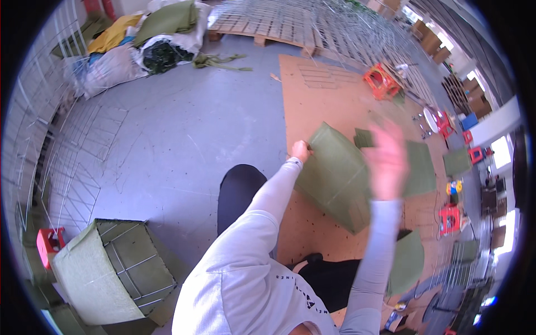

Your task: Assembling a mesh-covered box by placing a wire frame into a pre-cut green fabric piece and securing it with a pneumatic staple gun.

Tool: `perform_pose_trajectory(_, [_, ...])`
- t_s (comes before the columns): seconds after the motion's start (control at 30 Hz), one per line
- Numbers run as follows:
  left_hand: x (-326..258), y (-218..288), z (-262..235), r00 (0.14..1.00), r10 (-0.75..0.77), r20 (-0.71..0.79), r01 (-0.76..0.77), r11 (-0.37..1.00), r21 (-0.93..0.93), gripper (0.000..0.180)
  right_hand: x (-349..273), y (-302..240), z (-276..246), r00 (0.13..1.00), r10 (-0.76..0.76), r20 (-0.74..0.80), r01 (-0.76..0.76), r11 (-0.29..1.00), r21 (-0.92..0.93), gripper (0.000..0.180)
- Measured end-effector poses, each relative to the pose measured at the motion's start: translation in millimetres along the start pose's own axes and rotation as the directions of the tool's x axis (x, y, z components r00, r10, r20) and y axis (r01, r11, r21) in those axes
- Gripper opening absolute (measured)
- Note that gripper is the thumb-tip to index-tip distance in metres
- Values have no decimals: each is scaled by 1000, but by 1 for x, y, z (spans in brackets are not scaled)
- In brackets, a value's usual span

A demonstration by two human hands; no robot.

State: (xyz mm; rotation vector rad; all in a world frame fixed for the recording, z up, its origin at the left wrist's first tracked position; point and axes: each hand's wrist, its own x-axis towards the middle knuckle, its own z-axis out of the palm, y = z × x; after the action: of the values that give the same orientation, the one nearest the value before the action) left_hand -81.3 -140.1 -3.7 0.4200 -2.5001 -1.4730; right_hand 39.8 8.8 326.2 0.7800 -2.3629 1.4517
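A green felt-like fabric piece (335, 173), creased along a line and shaped like a folded box side, stands tilted over the brown floor sheet in front of me. My left hand (301, 152) pinches its left edge near the upper corner. Over its right side my right hand (388, 162) is raised and smeared by motion, so its fingers cannot be made out. Behind that hand lies another flat green fabric sheet (420, 167). One more green sheet (406, 263) rests beside my right forearm. Whether a wire frame is inside the piece I hold is hidden.
A green fabric box with a wire grid (137, 262) stands at lower left beside a red stool (50, 245). Wire frames lean along the left. Stuffed sacks (114, 70) and a wooden pallet (262, 28) bearing wire grids lie at the back. An orange-red stool (382, 82) sits far right.
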Motion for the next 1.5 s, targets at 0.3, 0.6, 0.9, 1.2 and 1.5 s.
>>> perform_pose_trajectory(0.3, [0, 6, 1, 990, 139, -3, -139, 990, -26, 18, -81, -9, 96, 863, -277, 423, 380, 907, -180, 31])
perform_pose_trajectory(0.6, [0, 22, 2, 995, 89, 49, -88, 996, -27, 22, -268, 98, -35, 826, 550, -120, -560, 779, -283, 15])
perform_pose_trajectory(0.9, [15, -4, -15, 977, 185, 106, -181, 982, -46, 15, -259, 128, -104, 745, 517, -421, -602, 793, -93, 21])
perform_pose_trajectory(1.2, [15, 1, -7, 975, 138, 172, -139, 990, -9, 21, -218, 295, -146, 538, 621, -570, -784, 617, -67, 51])
perform_pose_trajectory(1.5, [5, 33, -15, 968, 117, 222, -145, 983, 112, 21, -266, 399, -111, 425, 862, -276, -898, 441, -3, 39])
